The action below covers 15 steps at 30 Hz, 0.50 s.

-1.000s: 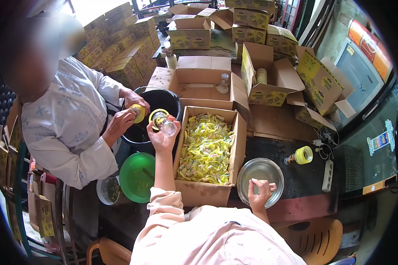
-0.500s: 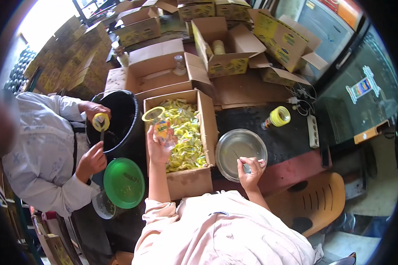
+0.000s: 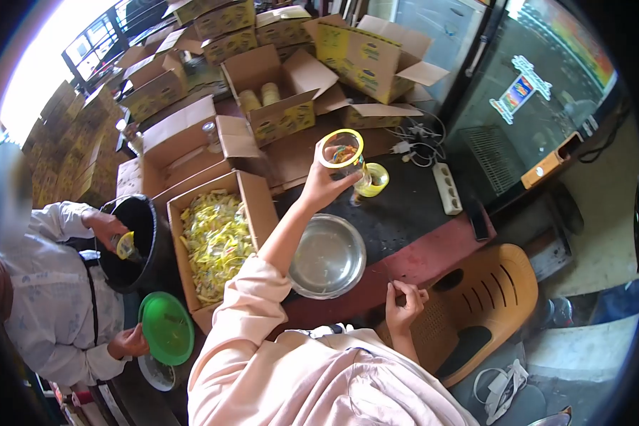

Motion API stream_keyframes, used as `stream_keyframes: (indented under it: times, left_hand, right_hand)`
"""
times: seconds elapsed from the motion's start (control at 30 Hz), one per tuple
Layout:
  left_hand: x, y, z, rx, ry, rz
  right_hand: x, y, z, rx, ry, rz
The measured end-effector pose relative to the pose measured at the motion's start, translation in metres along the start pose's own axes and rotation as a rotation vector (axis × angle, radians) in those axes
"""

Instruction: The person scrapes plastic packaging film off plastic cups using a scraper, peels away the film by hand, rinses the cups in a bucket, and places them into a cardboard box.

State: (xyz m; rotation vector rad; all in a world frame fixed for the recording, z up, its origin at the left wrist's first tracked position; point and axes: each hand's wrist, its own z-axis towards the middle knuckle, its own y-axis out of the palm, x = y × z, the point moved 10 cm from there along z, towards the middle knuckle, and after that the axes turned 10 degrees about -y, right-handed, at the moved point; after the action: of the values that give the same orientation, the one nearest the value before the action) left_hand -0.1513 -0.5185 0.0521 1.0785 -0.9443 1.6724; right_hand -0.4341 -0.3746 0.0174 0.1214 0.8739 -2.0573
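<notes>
My left hand (image 3: 328,182) is wrapped round a clear jar with a yellow rim (image 3: 342,148), held up over the dark table with something orange inside. Just behind it stands a yellow-rimmed container (image 3: 373,180). Below my left forearm sits a round metal bowl (image 3: 326,257). To its left is a carton (image 3: 261,213) full of yellow-green wrapped packets (image 3: 216,241). My right hand (image 3: 405,304) hovers right of the bowl near the red table edge, fingers curled in a pinch; what they hold is too small to make out.
At the left a co-worker (image 3: 57,277) holds a yellow-rimmed jar (image 3: 126,246) over a black bucket (image 3: 151,266) and a green plate (image 3: 167,328). Open cartons (image 3: 284,117) stand behind. A power strip (image 3: 446,188) and an orange chair (image 3: 508,298) are at the right.
My left hand has carried the jar from over the packets to the right. My right hand has left the bowl. The co-worker has taken hold of the green plate. The view has shifted right.
</notes>
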Motion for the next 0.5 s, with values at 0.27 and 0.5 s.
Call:
stream_keyframes:
  times: [0.27,0.5]
  left_hand:
    - [-0.043,0.076,0.042,-0.041,0.014,0.261]
    - [-0.095,0.089,0.033,-0.092,-0.145,0.199]
  right_hand:
    - [0.070,-0.058,-0.028,0.023,0.124,-0.189]
    - [0.083,-0.060,-0.016,-0.005,0.129,-0.163]
